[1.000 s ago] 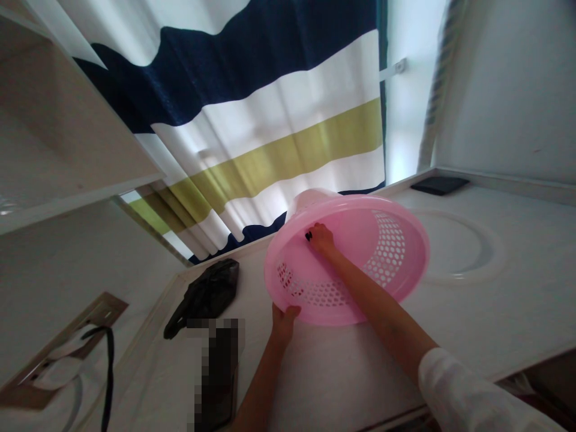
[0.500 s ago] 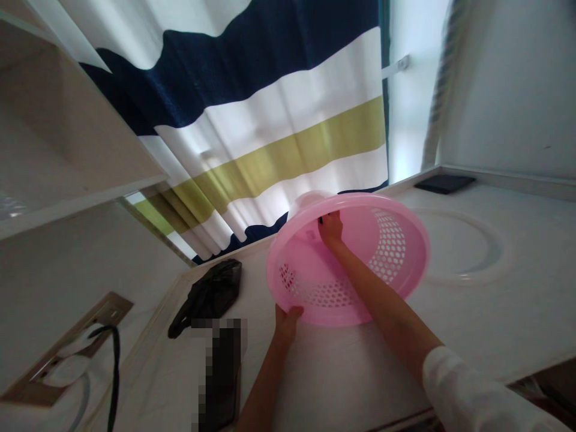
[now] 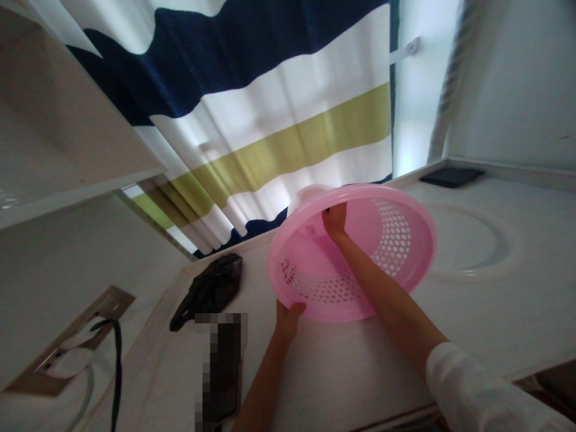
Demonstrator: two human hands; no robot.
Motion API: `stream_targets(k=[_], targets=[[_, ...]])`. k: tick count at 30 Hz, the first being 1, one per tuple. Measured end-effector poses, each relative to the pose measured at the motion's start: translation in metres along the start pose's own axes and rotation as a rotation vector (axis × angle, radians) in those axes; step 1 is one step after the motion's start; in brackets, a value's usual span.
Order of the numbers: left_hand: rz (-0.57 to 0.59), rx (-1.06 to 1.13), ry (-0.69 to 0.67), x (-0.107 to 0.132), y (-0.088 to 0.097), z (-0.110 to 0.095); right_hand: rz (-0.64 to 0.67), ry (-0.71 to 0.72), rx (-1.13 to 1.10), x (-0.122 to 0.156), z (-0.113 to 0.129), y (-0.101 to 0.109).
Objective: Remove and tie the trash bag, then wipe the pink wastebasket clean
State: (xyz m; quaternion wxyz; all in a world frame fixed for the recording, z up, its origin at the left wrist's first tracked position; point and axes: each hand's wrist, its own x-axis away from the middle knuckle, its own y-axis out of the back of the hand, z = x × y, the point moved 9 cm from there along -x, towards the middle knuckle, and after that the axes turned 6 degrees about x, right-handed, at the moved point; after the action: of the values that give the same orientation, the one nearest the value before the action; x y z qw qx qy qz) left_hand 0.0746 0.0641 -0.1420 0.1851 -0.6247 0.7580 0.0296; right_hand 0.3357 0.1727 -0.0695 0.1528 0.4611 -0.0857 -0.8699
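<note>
A round pink plastic basket (image 3: 396, 240) with perforated walls lies tilted on its side on a white surface, its opening facing me. My left hand (image 3: 288, 316) grips the basket's near lower rim, fingers curled over the edge. My right hand (image 3: 335, 219) reaches deep inside the basket near its upper far wall, fingers closed on a small dark object that I cannot make out. My right forearm runs through the basket's mouth, a white sleeve at the elbow.
A crumpled black bag (image 3: 209, 288) lies left of the basket. A dark blurred object (image 3: 222, 366) sits at the near edge. A white ring (image 3: 477, 243) and a flat black item (image 3: 452, 177) lie to the right. Striped curtain (image 3: 270, 120) behind; shelf (image 3: 67, 150) at left.
My right hand has moved up and to the right inside the basket, towards its upper rim. The basket has tipped slightly upward. My left hand keeps its hold on the rim.
</note>
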Motion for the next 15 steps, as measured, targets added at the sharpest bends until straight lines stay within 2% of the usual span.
stream_targets(k=[4,7,12,15], targets=[[0.025,-0.027,0.035,0.001,-0.001,0.001,0.174,0.204,-0.030,0.007,0.020,-0.017],[-0.002,-0.058,0.047,0.001,0.000,-0.001,0.255,0.290,0.014,0.012,0.027,-0.025],[0.046,0.023,0.023,0.000,-0.006,-0.004,0.243,0.355,0.101,0.013,0.027,-0.024],[0.040,0.041,0.007,0.000,-0.005,-0.004,0.218,0.316,0.125,0.009,0.021,-0.021]])
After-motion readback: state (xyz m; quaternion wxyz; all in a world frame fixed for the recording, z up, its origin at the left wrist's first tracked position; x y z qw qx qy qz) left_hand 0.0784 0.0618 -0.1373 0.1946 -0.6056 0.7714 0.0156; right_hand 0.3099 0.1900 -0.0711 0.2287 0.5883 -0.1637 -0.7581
